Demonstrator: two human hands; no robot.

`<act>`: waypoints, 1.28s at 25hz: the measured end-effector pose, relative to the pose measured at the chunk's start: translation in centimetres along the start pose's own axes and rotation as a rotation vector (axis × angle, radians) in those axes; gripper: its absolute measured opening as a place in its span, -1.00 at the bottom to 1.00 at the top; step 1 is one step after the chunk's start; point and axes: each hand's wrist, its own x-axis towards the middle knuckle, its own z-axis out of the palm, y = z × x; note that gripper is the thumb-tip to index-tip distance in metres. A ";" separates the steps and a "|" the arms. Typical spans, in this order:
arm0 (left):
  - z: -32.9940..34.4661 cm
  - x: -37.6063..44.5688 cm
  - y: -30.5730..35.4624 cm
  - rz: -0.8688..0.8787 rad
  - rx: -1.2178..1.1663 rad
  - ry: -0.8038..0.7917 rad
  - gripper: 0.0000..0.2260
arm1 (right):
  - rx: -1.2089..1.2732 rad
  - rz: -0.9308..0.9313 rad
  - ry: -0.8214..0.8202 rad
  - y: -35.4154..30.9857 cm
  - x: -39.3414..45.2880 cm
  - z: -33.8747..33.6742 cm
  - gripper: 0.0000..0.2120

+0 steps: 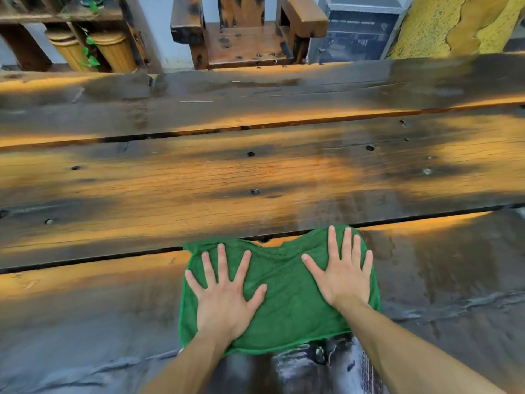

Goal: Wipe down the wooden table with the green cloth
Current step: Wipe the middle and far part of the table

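1. The green cloth (284, 291) lies spread flat on the nearest plank of the wooden desk (255, 172), close to the near edge, its far hem reaching the dark gap between the near plank and the middle one.
2. The left hand (224, 291) presses the cloth's left half with fingers straight and splayed; this grip is flat and open, pinching nothing.
3. The right hand (343, 274) presses the right half the same way, fingers straight, its fingertips almost at the cloth's far hem.
4. Likely risk: with only flat palms holding it, the cloth could bunch or slide out from under the hands on a hard push, since nothing is clamped.
5. Another risk: the far hem sits over the gap between planks and may snag there or on the small knot holes (254, 191) dotting the middle plank.
6. The surface shines wet to the right of the cloth and along the near edge, so palms could slip.
7. Room to move looks generous: the middle and far planks stretch wide to both sides with nothing standing on them.
8. Beyond the far edge stands a wooden chair (247, 38), well apart from the cloth; reaching that edge will call for a long stretch.
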 end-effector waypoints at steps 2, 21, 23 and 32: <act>-0.9 4.0 1.1 -0.018 0.006 0.012 -0.30 | 0.006 -0.012 0.000 -0.1 4.1 -0.9 -0.13; -8.6 32.7 5.3 -0.136 0.026 0.033 -0.30 | -0.026 -0.182 0.087 -4.3 34.3 -8.9 -0.12; -9.5 35.9 5.1 -0.147 0.020 0.047 -0.29 | -0.014 -0.172 0.098 -5.6 37.5 -9.8 -0.11; -14.1 51.7 4.4 -0.148 -0.020 0.037 -0.31 | 0.072 -0.075 0.147 -9.6 49.3 -12.6 -0.07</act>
